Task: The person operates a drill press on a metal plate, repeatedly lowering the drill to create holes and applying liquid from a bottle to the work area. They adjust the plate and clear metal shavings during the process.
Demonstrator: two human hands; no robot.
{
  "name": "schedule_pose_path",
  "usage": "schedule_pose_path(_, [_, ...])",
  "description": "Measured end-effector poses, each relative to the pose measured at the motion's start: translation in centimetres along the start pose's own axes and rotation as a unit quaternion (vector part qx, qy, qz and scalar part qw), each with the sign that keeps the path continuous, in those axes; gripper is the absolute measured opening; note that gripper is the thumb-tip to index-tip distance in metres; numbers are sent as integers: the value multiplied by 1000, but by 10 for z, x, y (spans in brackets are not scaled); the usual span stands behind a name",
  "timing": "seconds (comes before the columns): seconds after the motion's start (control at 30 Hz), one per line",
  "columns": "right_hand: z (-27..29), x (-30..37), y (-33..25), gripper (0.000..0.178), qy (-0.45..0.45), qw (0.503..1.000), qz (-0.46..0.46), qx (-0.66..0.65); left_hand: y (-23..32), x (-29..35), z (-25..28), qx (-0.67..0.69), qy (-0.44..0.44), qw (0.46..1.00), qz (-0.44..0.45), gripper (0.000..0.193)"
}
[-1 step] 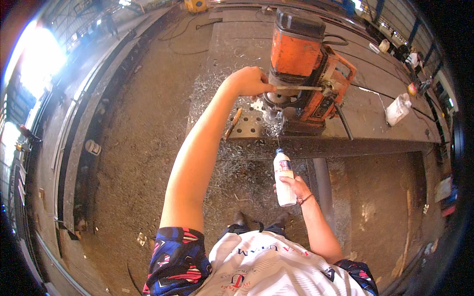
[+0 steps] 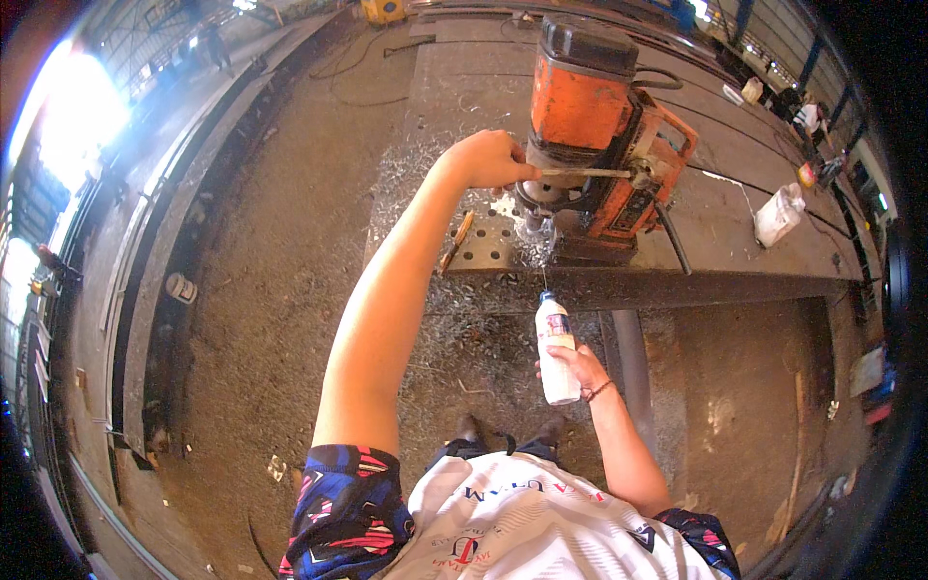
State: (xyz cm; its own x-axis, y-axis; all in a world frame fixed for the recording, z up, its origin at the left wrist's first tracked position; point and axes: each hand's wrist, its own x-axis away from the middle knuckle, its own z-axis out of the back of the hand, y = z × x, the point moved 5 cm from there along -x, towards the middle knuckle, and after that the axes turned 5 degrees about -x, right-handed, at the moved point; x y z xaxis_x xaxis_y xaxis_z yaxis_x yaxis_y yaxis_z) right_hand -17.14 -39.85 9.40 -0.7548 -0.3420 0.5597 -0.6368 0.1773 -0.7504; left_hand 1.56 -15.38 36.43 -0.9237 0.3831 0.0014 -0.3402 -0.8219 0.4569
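Observation:
My left hand (image 2: pixel 488 160) is closed around the end of a feed lever (image 2: pixel 592 173) on an orange and black magnetic drill (image 2: pixel 580 104). Below the motor, the drill's cutter (image 2: pixel 535 224) meets a steel plate with several round holes (image 2: pixel 495 247), amid bright metal shavings. A white plastic bottle (image 2: pixel 556 329) with a dark cap is gripped in my right hand (image 2: pixel 577 367), tilted toward the cutter. A thin line, a nozzle or a stream, runs from its cap toward the shavings. An orange-brown stick-like tool (image 2: pixel 457 240) lies on the plate, left of the cutter.
The drill stands on a wide steel table (image 2: pixel 715 217) whose front edge faces me. A white plastic container (image 2: pixel 779 215) stands on it at right, and another person (image 2: pixel 810 118) is beyond. Shavings litter the floor (image 2: pixel 454 362); a white bucket (image 2: pixel 181 288) is far left.

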Motion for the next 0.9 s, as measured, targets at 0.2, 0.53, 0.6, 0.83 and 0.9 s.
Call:
schedule_pose_path(0.2, [4, 0, 4, 36, -4, 1000, -17, 17, -6, -5, -5, -6, 6, 1000, 4, 53])
schedule_pose_path(0.53, [1, 3, -3, 38, -7, 1000, 14, 14, 11, 62, -4, 58, 524, 849, -25, 33])
schedule_pose_path(0.6, [3, 2, -3, 38, -10, 1000, 3, 10, 14, 97, -61, 37, 625, 780, 13, 50])
schedule_pose_path(0.83, [1, 3, -2, 32, 13, 998, 16, 63, 33, 149, -343, 632, 57, 731, 251, 87])
schedule_pose_path(0.9, [-5, 12, -3, 33, 16, 994, 61, 93, 64, 163, -359, 794, -142, 532, 259, 86])
